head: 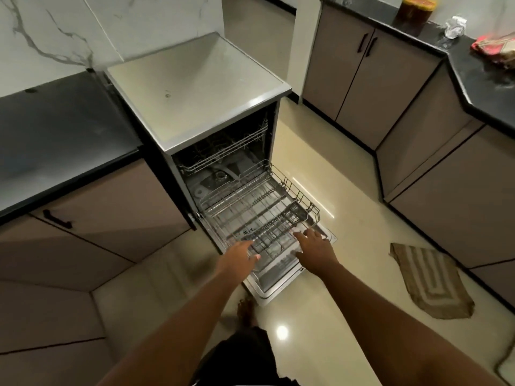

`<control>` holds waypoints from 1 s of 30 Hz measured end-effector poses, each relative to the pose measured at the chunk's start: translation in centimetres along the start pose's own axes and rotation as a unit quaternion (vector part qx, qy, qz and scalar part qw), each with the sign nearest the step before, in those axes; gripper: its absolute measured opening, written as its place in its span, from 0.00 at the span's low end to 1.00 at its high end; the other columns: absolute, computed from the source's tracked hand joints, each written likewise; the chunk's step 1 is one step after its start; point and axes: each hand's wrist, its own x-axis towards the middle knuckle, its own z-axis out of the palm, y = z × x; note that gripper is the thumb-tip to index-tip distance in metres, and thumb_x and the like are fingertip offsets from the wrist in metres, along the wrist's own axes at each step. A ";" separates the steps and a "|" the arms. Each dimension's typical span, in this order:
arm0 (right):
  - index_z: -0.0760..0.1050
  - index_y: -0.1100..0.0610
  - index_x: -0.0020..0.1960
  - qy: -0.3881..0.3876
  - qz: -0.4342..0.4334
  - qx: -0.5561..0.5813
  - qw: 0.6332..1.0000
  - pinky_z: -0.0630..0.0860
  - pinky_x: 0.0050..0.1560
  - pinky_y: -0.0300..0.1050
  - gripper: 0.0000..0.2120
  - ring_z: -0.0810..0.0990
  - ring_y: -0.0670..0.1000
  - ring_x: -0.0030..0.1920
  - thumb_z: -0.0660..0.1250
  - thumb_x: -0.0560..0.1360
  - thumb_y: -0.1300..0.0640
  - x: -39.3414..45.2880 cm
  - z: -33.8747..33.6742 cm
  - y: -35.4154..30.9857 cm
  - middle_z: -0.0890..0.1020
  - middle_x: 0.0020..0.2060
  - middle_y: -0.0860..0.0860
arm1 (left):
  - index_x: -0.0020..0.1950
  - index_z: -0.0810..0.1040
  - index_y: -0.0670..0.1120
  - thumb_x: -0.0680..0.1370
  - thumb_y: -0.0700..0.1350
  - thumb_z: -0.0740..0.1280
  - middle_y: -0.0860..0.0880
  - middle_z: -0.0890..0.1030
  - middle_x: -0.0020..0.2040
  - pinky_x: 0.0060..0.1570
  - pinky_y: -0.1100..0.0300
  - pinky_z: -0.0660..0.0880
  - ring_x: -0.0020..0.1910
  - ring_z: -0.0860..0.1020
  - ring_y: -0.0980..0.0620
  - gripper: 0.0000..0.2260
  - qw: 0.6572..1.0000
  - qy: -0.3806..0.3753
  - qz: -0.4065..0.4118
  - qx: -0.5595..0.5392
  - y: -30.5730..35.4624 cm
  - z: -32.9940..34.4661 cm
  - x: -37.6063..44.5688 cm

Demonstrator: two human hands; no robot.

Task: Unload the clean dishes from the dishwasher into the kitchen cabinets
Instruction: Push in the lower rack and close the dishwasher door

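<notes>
The silver dishwasher (195,90) stands open, its door (274,277) folded down onto the floor. The lower wire rack (259,207) is pulled out over the door and I see no dishes in it. The upper rack (225,151) sits inside, also looking bare. My left hand (238,257) rests on the rack's near left rim, fingers curled over the wire. My right hand (315,246) lies on the near right rim with fingers spread.
Brown lower cabinets (362,73) with black handles stand at the back right under a black counter (479,68) holding a jar, crumpled plastic and a red packet. More cabinets (92,218) flank the left. A striped mat (429,280) lies on the glossy floor.
</notes>
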 end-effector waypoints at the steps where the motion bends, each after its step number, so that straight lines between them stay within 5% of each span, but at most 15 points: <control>1: 0.58 0.51 0.78 -0.018 -0.001 -0.004 1.000 0.69 0.68 0.57 0.32 0.67 0.59 0.72 0.66 0.79 0.47 0.8 0.5 0.7 0.66 0.74 0.58 | 0.72 0.68 0.52 0.79 0.55 0.64 0.48 0.75 0.68 0.63 0.48 0.73 0.65 0.74 0.48 0.23 1.000 -0.009 -0.004 -0.004 0.3 0.7 1.0; 13: 0.47 0.53 0.81 -0.166 -0.078 -0.075 0.980 0.58 0.76 0.59 0.39 0.50 0.61 0.80 0.67 0.79 0.52 13.0 9.4 11.2 0.51 0.80 0.60 | 0.79 0.56 0.50 0.79 0.56 0.62 0.46 0.60 0.78 0.70 0.46 0.65 0.76 0.60 0.45 0.30 0.989 -0.130 -0.065 0.010 4.2 12.6 14.6; 22: 0.38 0.57 0.81 -0.199 -0.187 -0.127 0.954 0.49 0.77 0.63 0.43 0.42 0.63 0.80 0.65 0.79 0.55 25.7 21.0 17.2 0.41 0.80 0.61 | 0.80 0.49 0.47 0.81 0.52 0.62 0.44 0.50 0.80 0.72 0.50 0.60 0.79 0.53 0.45 0.33 0.983 -0.120 -0.134 0.040 5.0 25.9 25.8; 30: 0.30 0.58 0.79 -0.209 -0.268 -0.159 0.927 0.40 0.76 0.64 0.48 0.33 0.64 0.78 0.66 0.78 0.53 31.5 27.9 19.9 0.28 0.76 0.61 | 0.78 0.34 0.43 0.80 0.53 0.64 0.41 0.25 0.73 0.77 0.45 0.43 0.76 0.32 0.41 0.43 0.976 -0.138 -0.156 0.062 4.6 35.7 31.4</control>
